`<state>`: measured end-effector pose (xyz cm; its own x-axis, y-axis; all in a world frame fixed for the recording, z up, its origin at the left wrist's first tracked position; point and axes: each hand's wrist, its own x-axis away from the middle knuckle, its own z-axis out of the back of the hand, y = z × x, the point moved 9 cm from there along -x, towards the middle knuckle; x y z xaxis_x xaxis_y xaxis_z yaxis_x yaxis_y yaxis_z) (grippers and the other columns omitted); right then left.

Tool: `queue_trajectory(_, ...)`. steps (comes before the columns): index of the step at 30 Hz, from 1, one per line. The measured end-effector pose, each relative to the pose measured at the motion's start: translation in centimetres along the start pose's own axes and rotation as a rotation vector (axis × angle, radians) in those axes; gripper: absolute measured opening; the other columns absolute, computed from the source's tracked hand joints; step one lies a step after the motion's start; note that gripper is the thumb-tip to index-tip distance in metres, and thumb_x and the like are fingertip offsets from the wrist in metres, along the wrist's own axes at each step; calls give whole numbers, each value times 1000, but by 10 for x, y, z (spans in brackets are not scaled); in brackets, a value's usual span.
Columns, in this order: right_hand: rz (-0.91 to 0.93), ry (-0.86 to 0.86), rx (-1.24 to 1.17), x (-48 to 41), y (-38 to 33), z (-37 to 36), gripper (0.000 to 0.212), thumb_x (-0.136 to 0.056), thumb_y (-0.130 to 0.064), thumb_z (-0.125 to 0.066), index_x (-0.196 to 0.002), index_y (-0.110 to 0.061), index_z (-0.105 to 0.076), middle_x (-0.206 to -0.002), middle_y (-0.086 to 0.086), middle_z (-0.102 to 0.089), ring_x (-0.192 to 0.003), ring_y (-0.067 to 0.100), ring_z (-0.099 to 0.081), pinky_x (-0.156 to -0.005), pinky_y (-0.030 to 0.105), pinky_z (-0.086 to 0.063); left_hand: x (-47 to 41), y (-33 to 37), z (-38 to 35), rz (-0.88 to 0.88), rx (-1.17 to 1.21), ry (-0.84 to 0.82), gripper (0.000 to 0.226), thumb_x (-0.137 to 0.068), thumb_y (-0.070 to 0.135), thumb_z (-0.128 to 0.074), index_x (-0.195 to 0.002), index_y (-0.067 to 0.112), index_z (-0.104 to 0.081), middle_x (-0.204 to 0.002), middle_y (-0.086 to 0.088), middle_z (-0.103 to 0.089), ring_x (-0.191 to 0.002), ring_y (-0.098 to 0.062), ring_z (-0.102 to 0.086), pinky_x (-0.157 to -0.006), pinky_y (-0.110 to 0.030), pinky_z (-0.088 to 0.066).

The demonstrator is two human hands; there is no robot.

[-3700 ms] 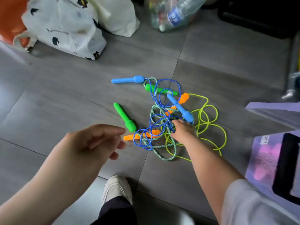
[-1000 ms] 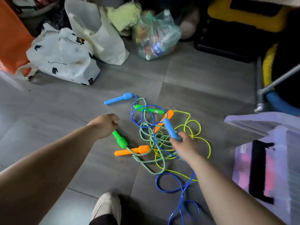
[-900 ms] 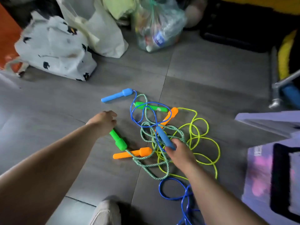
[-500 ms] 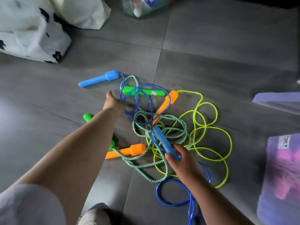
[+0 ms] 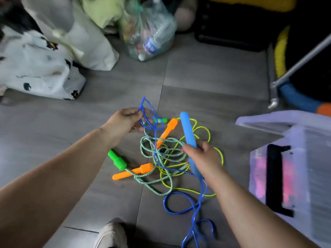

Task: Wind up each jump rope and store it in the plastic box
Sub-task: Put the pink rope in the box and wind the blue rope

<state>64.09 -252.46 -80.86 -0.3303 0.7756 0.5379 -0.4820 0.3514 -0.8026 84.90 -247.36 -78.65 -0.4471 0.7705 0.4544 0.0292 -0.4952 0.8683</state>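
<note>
Grey floor tiles [image 5: 206, 77] with dark seams carried everything, and clutter lined the room's far side: a white bag with black spots [image 5: 35, 68] at 10 o'clock, a cream tote [image 5: 93, 43] at 11, a clear bag of bottles [image 5: 148, 33] at 12, and a black case [image 5: 232, 24] at 1. A metal pole [image 5: 304, 59] slanted across a yellow and blue padded ring [image 5: 293, 93] at 2 o'clock. The translucent plastic box [image 5: 304, 158] stood at 3 o'clock, a black handle on its near wall, something pink blurred inside. A pale shoe [image 5: 111, 233] showed at 6 o'clock.

The left hand [image 5: 123, 122] hung at the middle, its grip pinching loops of blue cord [image 5: 152, 120] between thumb and fingers. The right hand [image 5: 202, 158], toward 4 o'clock of it, had its grip curled round the lower half of a blue handle [image 5: 187, 129] that pointed to 12 o'clock. From there the cord trailed to slack loops on the floor at 6 o'clock.

Between the hands the cord threaded through a tangle: a green-and-white braided rope [image 5: 161, 154] with one green handle [image 5: 117, 160] at 8 o'clock of the pile, and a yellow rope [image 5: 204, 129] with orange handles [image 5: 167, 130]. All ropes lay outside the box
</note>
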Motion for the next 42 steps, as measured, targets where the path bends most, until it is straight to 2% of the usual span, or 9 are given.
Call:
queue_trajectory(5,130,-67,-227,89,-81,25,32,-85,-19,-56,-55,-25,-65,-61,-4,-56,-37,10,-42,-38,17,-37,107,80,-31,-136,153,-183,28,-94,11,-38,-84,24,-60,-56,15,-69,-59,-6,-53,-50,-6,-44)
queue_trajectory(9,234,-256,-107,175,-115,18,10,-82,-13,-61,-78,-21,-60,-55,-9,-58,-31,5,-44,-36,15,-37,195,119,-49,-259,152,-237,26,-91,9,-45,-81,23,-65,-55,13,-67,-46,2,-48,-53,-15,-38)
queue_trajectory(12,302,-248,-47,232,-128,31,18,-83,-7,-59,-69,-17,-55,-42,-10,-56,-30,0,-43,-36,12,-35,247,131,-48,-303,166,-176,24,-90,9,-46,-78,16,-65,-53,12,-65,-44,2,-47,-55,-20,-32)
queue_trajectory(17,425,-21,104,289,-133,74,23,-81,-8,-58,-63,-22,-54,-32,-15,-50,-28,1,-41,-37,13,-35,312,134,-51,-326,168,-42,25,-90,7,-47,-74,20,-62,-51,17,-66,-40,4,-48,-44,-9,-32)
queue_trajectory(27,424,122,-196,313,-121,141,25,-82,3,-50,-66,-16,-55,-42,-5,-55,-30,5,-39,-36,13,-35,323,79,23,-138,112,335,26,-92,18,-47,-67,20,-54,-30,13,-44,-26,-1,-32,-31,-9,-23)
queue_trajectory(35,424,67,-87,290,-117,136,24,-81,2,-50,-67,-16,-57,-39,-8,-54,-32,5,-41,-39,13,-38,292,65,12,-86,-92,337,19,-92,15,-46,-79,19,-60,-40,13,-59,-61,-20,-41,-56,-21,-34)
queue_trajectory(38,436,12,-68,281,-114,133,23,-81,3,-51,-67,-14,-58,-42,-8,-56,-34,5,-41,-41,13,-38,285,57,2,20,-407,311,33,-90,15,-47,-123,12,-52,-95,-6,-66,-93,-29,-52,-74,-28,-42)
queue_trajectory(40,436,-15,-90,278,-110,135,24,-82,4,-50,-68,-13,-58,-43,-6,-57,-34,5,-42,-41,13,-38,280,57,-5,17,-623,282,55,-88,19,-52,-139,17,-33,-138,-12,-43,-125,-30,-41,-98,-33,-36)
queue_trajectory(42,433,-52,-126,273,-106,134,22,-81,4,-53,-66,-13,-56,-44,-4,-58,-34,6,-42,-41,13,-39,278,67,-27,-125,-583,206,62,-86,17,-57,-141,20,-28,-144,-5,-35,-134,-24,-32,-103,-28,-30)
